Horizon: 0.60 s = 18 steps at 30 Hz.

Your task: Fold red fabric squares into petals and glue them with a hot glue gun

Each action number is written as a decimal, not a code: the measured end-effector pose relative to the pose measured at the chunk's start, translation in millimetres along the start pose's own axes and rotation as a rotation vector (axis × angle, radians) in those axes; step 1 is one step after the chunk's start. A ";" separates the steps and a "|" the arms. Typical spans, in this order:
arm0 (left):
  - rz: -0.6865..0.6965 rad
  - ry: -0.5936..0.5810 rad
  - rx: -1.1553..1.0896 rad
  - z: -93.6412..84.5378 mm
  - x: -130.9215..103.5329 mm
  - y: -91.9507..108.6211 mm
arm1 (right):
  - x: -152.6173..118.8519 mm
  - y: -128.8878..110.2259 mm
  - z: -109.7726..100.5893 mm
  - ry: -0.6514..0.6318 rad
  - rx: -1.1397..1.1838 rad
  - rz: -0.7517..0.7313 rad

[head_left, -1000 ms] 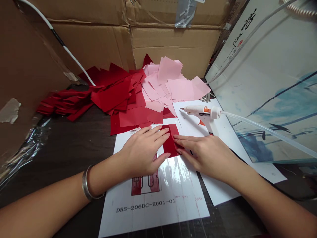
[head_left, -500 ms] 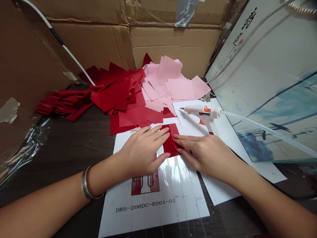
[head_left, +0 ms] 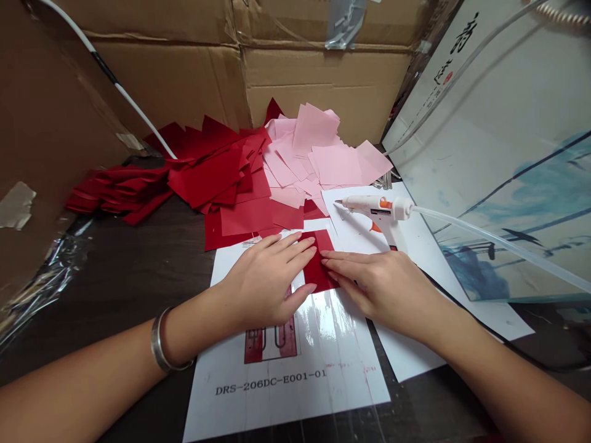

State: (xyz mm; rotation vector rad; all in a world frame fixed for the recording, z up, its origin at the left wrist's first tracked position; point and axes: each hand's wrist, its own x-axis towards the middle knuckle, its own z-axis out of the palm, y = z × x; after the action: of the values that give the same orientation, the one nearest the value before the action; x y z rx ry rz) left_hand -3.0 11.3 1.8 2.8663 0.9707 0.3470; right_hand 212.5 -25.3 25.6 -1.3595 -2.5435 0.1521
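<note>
A small red rectangular piece (head_left: 316,271), cloth or paper, lies on the upper part of a glossy white sheet (head_left: 341,375) with printed letters and a picture. My left hand (head_left: 268,280) rests flat with its fingers stretched, their tips on the left part of the red piece. It partly covers the printed picture (head_left: 272,341). From the right, my right hand (head_left: 372,280) holds the right edge of the piece, with fingers together on top and the thumb lower at the edge. What lies beneath those fingers is partly hidden.
Behind my hands are piles of red pieces (head_left: 212,172) and pink pieces (head_left: 318,154). A white glue gun (head_left: 378,207) with a clear glue stick lies on another white sheet (head_left: 425,246). Cardboard (head_left: 323,86) stands behind; a painted panel (head_left: 517,184) leans at right.
My right fingers have shifted slightly left over the red piece, and its right part now looks folded in. My left hand stays in place.
</note>
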 end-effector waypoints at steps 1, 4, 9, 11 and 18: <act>-0.001 -0.003 0.002 0.0 0.0 0.0 | -0.1 0.1 0.4 -0.005 -0.001 0.000; -0.001 0.005 0.012 -0.3 -0.5 0.3 | -0.4 0.1 0.7 -0.030 -0.006 0.005; 0.006 0.003 0.014 -2.0 -1.0 1.2 | -0.4 0.3 -0.8 -0.049 -0.011 0.024; 0.003 -0.005 0.016 -2.5 -1.1 1.2 | -0.3 1.9 -1.7 -0.051 -0.028 0.033; -0.022 0.004 -0.012 -1.9 -1.5 -0.6 | -2.6 7.0 -3.5 -0.035 -0.067 0.073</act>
State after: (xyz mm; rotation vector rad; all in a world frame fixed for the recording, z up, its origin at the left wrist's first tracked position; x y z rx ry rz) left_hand -5.0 10.9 3.3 2.8424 0.9968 0.3550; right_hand 220.5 -23.7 27.1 -1.4885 -2.5505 0.1055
